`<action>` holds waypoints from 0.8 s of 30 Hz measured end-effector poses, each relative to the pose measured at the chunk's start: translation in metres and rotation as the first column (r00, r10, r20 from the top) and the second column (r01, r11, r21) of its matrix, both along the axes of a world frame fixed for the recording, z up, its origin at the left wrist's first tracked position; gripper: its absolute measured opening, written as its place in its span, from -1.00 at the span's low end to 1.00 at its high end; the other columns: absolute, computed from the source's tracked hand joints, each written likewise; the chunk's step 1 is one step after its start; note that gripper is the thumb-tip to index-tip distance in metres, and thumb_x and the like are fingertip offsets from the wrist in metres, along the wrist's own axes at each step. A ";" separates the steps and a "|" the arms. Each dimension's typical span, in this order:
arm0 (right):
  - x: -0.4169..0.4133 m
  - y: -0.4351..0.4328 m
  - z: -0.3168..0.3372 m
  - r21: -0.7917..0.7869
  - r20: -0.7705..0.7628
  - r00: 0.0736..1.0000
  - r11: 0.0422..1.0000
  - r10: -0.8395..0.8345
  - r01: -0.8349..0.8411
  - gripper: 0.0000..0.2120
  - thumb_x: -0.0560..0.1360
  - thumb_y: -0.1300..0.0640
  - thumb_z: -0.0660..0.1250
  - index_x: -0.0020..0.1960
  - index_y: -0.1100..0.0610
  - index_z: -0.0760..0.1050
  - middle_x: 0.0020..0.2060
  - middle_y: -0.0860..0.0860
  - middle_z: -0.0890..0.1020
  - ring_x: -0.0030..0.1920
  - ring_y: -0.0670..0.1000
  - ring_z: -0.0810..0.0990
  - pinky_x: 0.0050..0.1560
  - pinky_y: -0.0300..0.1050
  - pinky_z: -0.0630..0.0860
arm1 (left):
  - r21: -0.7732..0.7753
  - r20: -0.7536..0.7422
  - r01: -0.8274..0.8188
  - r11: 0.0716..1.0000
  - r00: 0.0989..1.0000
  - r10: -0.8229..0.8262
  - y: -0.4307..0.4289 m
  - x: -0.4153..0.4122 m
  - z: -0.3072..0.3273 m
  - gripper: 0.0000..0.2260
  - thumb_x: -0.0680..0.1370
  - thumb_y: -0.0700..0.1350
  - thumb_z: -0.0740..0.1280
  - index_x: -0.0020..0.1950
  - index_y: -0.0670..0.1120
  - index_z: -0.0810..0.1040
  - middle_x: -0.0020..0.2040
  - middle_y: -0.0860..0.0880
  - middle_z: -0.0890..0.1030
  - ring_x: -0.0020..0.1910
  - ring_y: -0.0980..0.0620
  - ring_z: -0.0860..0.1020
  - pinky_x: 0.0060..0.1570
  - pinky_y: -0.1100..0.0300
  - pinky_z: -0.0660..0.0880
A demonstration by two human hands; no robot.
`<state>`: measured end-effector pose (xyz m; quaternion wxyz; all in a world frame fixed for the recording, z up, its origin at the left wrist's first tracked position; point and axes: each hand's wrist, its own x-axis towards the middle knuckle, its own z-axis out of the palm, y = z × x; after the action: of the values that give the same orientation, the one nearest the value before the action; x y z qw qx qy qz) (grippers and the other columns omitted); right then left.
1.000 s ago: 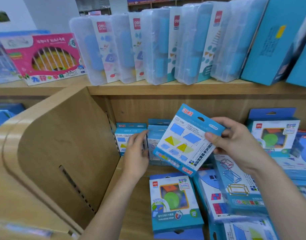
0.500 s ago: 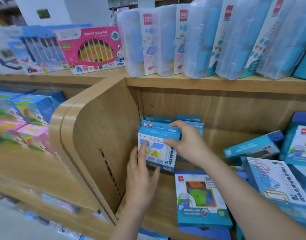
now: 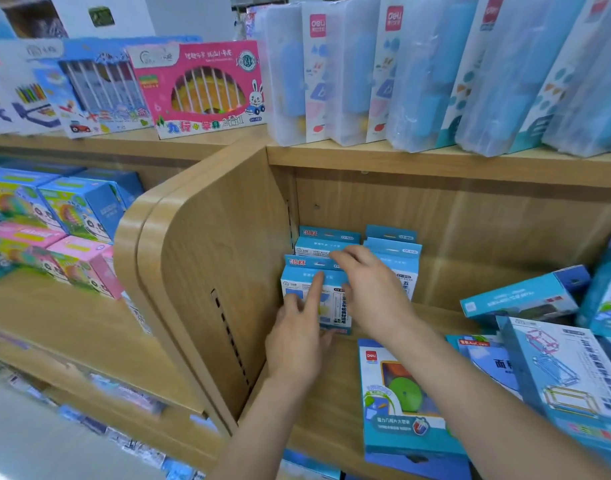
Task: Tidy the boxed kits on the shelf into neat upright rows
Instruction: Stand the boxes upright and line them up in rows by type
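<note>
A small blue-and-white boxed kit (image 3: 331, 308) stands upright at the front of a row against the wooden side panel. Behind it stand more of the same kits (image 3: 328, 242), and a second upright stack (image 3: 399, 258) is to their right. My left hand (image 3: 298, 336) presses flat on the front kit's face, index finger pointing up. My right hand (image 3: 369, 289) rests its fingers over the kit's top edge and right side. Other kits lie flat on the shelf: a green-disc box (image 3: 401, 407) and a frame-drawing box (image 3: 560, 368).
The wooden side panel (image 3: 207, 271) walls the row on the left. The shelf above carries clear plastic cases (image 3: 418, 74) and a pink box (image 3: 200, 88). A blue box (image 3: 522, 299) lies on its side at the right. Bare shelf board (image 3: 446, 317) shows behind the flat boxes.
The kit went from tilted in my right hand to upright at the front of the left row. My left hand moved onto its face, and the view shifted left.
</note>
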<state>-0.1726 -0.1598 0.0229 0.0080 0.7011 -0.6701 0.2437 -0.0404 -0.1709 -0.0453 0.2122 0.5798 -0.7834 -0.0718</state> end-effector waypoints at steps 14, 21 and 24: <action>-0.065 0.025 -0.010 0.276 0.635 0.680 0.930 -0.366 0.243 -0.72 0.47 -0.10 0.35 0.08 -0.30 0.31 0.09 0.04 0.53 -0.01 0.06 0.58 0.07 0.05 0.53 | 0.084 -0.024 -0.048 0.995 0.998 0.051 -0.052 -0.022 0.005 -0.29 0.56 -0.01 0.31 0.50 0.23 -0.11 0.24 -0.06 0.33 -0.03 -0.07 0.58 -0.07 0.03 0.55; -0.066 0.008 -0.022 0.327 0.911 0.170 0.909 -0.376 0.258 -0.79 0.52 -0.02 0.33 -0.02 0.01 0.32 -0.07 0.11 0.65 -0.09 0.09 0.66 -0.24 -0.05 0.60 | 0.082 -0.144 -0.038 0.996 0.988 0.049 -0.057 -0.030 0.002 -0.33 0.54 -0.11 0.34 0.47 0.22 0.00 0.26 -0.07 0.33 -0.01 -0.07 0.59 -0.05 0.02 0.59; -0.067 0.006 -0.021 0.328 0.917 0.149 0.912 -0.370 0.245 -0.71 0.53 0.01 0.33 0.17 0.07 0.34 -0.11 0.04 0.64 -0.06 0.09 0.65 -0.20 -0.06 0.59 | 0.061 -0.181 -0.018 0.998 0.983 0.029 -0.057 -0.031 0.003 -0.31 0.51 -0.16 0.35 0.47 0.21 0.04 0.24 -0.08 0.35 0.04 -0.07 0.55 -0.03 0.01 0.59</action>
<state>-0.2398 -0.1534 0.0020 -0.3951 0.2436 -0.6665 0.5834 -0.0709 -0.2277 -0.0425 0.2662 0.5861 -0.7514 -0.1451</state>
